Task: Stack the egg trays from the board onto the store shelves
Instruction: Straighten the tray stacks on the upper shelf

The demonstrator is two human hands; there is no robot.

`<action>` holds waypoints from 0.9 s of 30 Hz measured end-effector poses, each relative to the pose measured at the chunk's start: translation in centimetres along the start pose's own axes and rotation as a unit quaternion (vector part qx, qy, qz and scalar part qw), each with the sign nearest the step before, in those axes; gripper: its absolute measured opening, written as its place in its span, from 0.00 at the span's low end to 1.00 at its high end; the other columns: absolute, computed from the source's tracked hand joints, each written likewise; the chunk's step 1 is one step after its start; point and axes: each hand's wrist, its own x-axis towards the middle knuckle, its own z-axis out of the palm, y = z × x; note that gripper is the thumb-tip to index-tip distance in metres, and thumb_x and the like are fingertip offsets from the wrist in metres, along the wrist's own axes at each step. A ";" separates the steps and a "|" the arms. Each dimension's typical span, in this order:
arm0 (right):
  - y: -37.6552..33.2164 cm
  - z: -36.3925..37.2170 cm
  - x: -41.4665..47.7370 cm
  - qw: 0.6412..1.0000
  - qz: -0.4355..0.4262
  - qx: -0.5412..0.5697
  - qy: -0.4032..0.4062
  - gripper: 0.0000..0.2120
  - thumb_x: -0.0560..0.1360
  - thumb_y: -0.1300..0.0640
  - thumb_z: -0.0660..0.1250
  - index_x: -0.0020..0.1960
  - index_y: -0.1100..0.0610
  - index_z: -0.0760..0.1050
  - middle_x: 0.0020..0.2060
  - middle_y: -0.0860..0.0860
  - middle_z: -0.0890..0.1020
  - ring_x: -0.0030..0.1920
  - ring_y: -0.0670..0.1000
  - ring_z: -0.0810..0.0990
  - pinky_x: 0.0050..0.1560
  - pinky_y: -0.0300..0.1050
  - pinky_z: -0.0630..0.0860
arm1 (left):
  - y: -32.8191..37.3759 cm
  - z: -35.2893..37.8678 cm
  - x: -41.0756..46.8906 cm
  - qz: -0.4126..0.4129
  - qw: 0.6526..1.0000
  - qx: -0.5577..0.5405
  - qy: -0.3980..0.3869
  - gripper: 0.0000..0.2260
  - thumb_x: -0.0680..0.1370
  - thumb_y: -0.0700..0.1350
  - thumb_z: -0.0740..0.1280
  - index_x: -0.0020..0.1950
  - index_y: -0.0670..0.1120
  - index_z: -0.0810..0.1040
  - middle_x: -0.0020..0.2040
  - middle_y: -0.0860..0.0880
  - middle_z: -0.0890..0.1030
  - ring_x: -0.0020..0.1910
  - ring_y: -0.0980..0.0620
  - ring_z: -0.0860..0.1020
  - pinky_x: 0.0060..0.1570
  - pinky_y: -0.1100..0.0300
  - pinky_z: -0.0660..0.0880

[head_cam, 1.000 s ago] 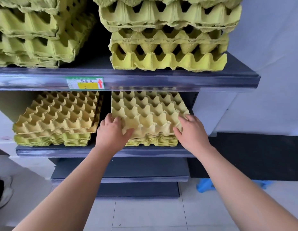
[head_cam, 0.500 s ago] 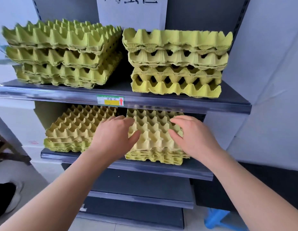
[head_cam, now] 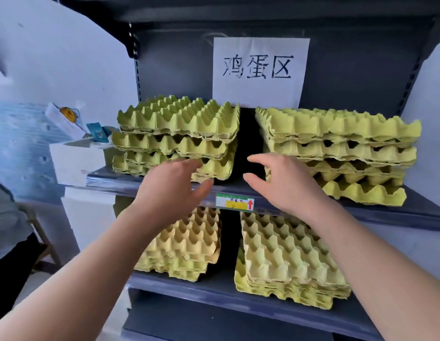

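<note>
Both hands off the lower-shelf tray stack (head_cam: 287,257), which they gripped a second ago. Left hand (head_cam: 172,190) and right hand (head_cam: 285,183) now raised, fingers spread and holding nothing, in front of the upper shelf's front edge (head_cam: 361,210). View has tilted upward (paper sign (head_cam: 259,72) now visible).

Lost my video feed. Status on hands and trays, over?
Left hand and right hand open, empty, raised before the upper shelf. Four egg tray stacks shelved: upper left, upper right, lower left, lower right. Nothing in the way.
</note>
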 end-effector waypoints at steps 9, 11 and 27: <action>-5.6 3.5 10.0 0.993 0.112 -0.009 0.047 0.31 0.76 0.43 0.65 0.75 0.51 0.61 0.68 0.55 0.70 0.62 0.54 0.73 0.60 0.48 0.70 | -13.9 -1.4 8.2 -0.005 0.999 0.049 0.004 0.31 0.74 0.62 0.64 0.74 0.51 0.62 0.72 0.47 0.66 0.69 0.41 0.66 0.65 0.44 0.67; -6.2 3.7 11.4 0.987 0.140 -0.014 0.077 0.33 0.75 0.42 0.66 0.75 0.50 0.60 0.70 0.56 0.65 0.59 0.55 0.74 0.60 0.47 0.69 | -16.0 -1.2 9.9 -0.004 0.998 0.058 0.003 0.33 0.74 0.63 0.64 0.75 0.52 0.59 0.74 0.45 0.62 0.71 0.40 0.62 0.65 0.44 0.65; -5.2 5.3 14.9 0.979 0.188 0.035 0.063 0.37 0.70 0.36 0.68 0.71 0.58 0.68 0.69 0.55 0.69 0.68 0.53 0.69 0.65 0.45 0.65 | -20.5 0.6 14.1 0.036 0.994 -0.101 0.001 0.26 0.71 0.58 0.70 0.66 0.51 0.72 0.61 0.48 0.76 0.64 0.40 0.66 0.61 0.48 0.65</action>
